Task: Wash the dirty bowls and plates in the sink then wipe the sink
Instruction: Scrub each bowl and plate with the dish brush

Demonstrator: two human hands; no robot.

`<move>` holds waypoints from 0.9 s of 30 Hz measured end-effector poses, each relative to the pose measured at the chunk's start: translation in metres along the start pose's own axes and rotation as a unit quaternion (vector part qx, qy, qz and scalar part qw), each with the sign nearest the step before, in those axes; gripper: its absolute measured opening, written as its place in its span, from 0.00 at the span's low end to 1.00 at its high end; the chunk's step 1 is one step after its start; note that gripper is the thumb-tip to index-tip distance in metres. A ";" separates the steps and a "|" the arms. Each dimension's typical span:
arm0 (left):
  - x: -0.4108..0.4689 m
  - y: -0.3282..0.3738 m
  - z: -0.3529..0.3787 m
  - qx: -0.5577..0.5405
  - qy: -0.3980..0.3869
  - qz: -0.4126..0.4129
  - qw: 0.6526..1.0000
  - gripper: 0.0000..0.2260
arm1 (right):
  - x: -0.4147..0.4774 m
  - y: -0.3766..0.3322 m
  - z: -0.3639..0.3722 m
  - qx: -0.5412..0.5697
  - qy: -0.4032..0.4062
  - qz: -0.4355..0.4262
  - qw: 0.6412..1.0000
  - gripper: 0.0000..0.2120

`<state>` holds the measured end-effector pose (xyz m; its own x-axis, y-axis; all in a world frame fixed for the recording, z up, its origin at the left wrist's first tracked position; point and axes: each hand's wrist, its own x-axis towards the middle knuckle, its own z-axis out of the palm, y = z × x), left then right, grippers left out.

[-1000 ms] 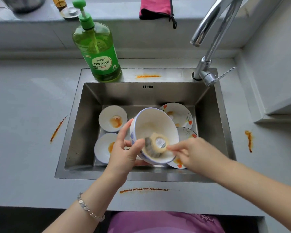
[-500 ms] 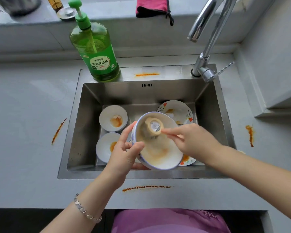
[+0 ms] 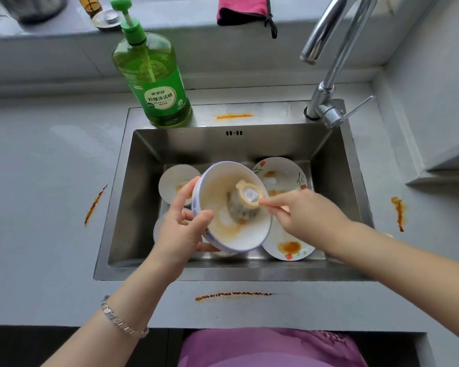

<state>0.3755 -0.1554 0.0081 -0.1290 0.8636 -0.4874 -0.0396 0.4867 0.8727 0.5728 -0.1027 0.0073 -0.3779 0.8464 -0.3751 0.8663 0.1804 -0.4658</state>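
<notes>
Item one: white bowl with a blue rim, tilted, held over the sink; our left hand grips it at the rim, thumb inside, fingers behind. Item two: scrubber, grey head against the bowl's orange-smeared inside; our right hand pinches its cream handle. In the basin below we count a small dish at left and two flowered plates, rear and front, all stained orange. Green soap bottle stands on the sink's back ledge. Orange streaks mark the surface.
</notes>
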 end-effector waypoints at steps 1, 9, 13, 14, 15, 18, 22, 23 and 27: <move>0.003 0.001 -0.002 0.006 0.014 0.006 1.000 0.24 | -0.003 0.000 0.003 0.027 -0.041 0.009 0.999 0.13; 0.006 -0.005 -0.006 0.089 -0.011 0.001 0.996 0.23 | -0.005 0.001 -0.011 0.147 -0.266 0.042 0.952 0.10; 0.006 -0.005 0.000 0.097 0.003 0.007 0.995 0.20 | -0.008 0.010 -0.015 0.023 -0.210 0.026 0.977 0.12; 0.007 -0.005 0.003 0.095 0.007 0.008 0.995 0.20 | -0.009 0.006 -0.011 0.027 -0.205 0.016 0.978 0.12; 0.008 -0.005 0.006 0.097 0.010 0.009 0.995 0.20 | -0.010 0.002 -0.006 0.045 -0.210 0.009 0.977 0.12; 0.009 -0.004 0.008 0.100 0.006 0.005 0.995 0.19 | -0.016 -0.003 0.000 0.080 -0.220 0.008 0.972 0.13; 0.009 -0.003 -0.001 0.106 0.012 -0.012 0.994 0.17 | -0.019 0.025 -0.010 -0.079 -0.137 -0.007 0.987 0.13; 0.010 -0.002 -0.003 0.094 0.021 -0.024 0.995 0.16 | -0.020 0.032 -0.011 -0.094 -0.096 -0.009 0.991 0.13; 0.015 -0.002 -0.015 0.073 0.024 -0.054 0.996 0.15 | -0.020 0.053 -0.006 0.197 0.084 0.072 0.974 0.13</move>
<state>0.3589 -0.1451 -0.0002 -0.1800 0.7998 -0.5727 0.0887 0.5930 0.8003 0.6285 -0.1068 -0.0048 -0.1743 0.9246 -0.3387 0.7011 -0.1250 -0.7020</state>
